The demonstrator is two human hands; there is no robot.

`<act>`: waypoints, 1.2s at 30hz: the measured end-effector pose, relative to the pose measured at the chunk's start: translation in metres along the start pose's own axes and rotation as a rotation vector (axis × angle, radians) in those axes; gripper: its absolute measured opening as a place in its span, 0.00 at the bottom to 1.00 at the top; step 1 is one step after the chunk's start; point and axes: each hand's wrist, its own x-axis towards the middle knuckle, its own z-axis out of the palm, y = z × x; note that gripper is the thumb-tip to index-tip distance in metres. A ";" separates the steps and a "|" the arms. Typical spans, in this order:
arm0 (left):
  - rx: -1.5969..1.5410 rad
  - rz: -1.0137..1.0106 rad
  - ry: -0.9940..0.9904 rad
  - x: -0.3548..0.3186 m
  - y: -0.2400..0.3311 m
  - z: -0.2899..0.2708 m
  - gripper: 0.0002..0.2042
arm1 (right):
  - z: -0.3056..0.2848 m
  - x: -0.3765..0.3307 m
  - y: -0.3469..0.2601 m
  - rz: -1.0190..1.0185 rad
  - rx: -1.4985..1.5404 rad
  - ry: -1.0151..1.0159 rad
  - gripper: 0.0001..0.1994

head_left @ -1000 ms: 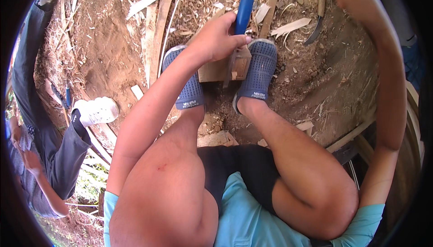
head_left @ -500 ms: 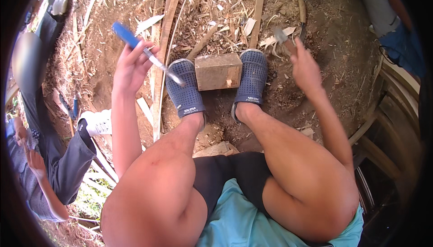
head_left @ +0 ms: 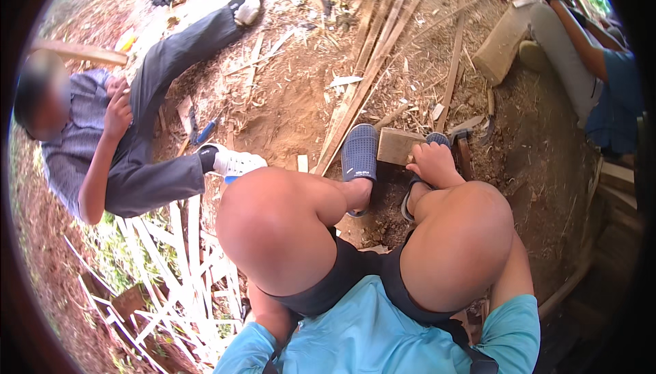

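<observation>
My right hand [head_left: 435,164] reaches down past my right shin. Its bent fingers close on the right end of a squared wooden block [head_left: 396,146], which lies on the ground between my feet. A hammer [head_left: 465,154] rests on the ground just right of that hand. My left arm [head_left: 270,314] passes behind my raised left thigh, so the left hand is hidden. A small blue piece [head_left: 230,179] shows past my left knee, beside a white shoe; what it belongs to is hidden.
A seated person [head_left: 102,121] is at the left, with a blue-handled tool [head_left: 206,130] lying near their legs. Another person [head_left: 615,94] sits at the far right by a timber block [head_left: 502,49]. Long wooden strips [head_left: 372,60] and shavings cover the ground; pale slats [head_left: 184,251] are piled lower left.
My right hand has let go of the hammer, now on the ground, and moved to the block. My left hand, which held a blue-handled chisel, has dropped out of sight. The view has turned left.
</observation>
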 end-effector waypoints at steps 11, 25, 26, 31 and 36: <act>-0.144 -0.099 -0.016 -0.015 -0.063 -0.005 0.20 | 0.016 0.033 -0.020 -0.264 -0.049 0.043 0.05; -0.114 -0.171 -0.112 -0.031 -0.025 0.005 0.20 | 0.049 -0.004 0.010 0.587 1.447 0.346 0.13; -0.111 -0.186 -0.105 -0.032 -0.022 0.005 0.20 | 0.055 -0.017 0.012 0.735 1.617 0.452 0.14; 0.007 -0.170 -0.150 -0.031 -0.014 0.033 0.20 | 0.094 -0.103 0.034 1.127 1.706 0.602 0.15; 0.084 -0.091 -0.147 -0.058 -0.002 0.051 0.20 | 0.110 -0.139 0.018 1.165 1.642 0.519 0.14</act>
